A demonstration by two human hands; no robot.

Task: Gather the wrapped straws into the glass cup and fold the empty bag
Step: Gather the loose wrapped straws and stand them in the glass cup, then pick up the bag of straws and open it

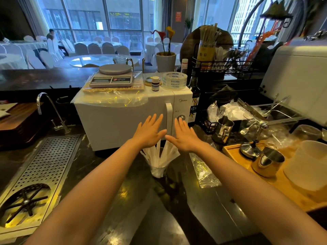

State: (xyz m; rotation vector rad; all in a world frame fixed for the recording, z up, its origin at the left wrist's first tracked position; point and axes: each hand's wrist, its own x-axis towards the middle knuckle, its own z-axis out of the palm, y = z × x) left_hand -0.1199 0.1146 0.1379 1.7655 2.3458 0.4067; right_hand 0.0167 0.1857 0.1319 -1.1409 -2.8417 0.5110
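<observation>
A glass cup (158,171) stands on the dark counter in front of the microwave, with several white wrapped straws (165,154) fanning out of it. Just right of the cup, a clear empty plastic bag (203,169) lies flat and crinkled on the counter. My left hand (150,131) and my right hand (184,135) hover side by side above the straws, palms down, fingers spread, holding nothing. Their thumbs almost meet over the straw tips.
A white microwave (123,119) stands directly behind the cup, carrying a scale (112,76) and tape roll (175,80). A perforated metal drain tray (40,167) lies at left. At right are steel pitchers (223,129), a wooden tray (276,181) and a cluttered rack.
</observation>
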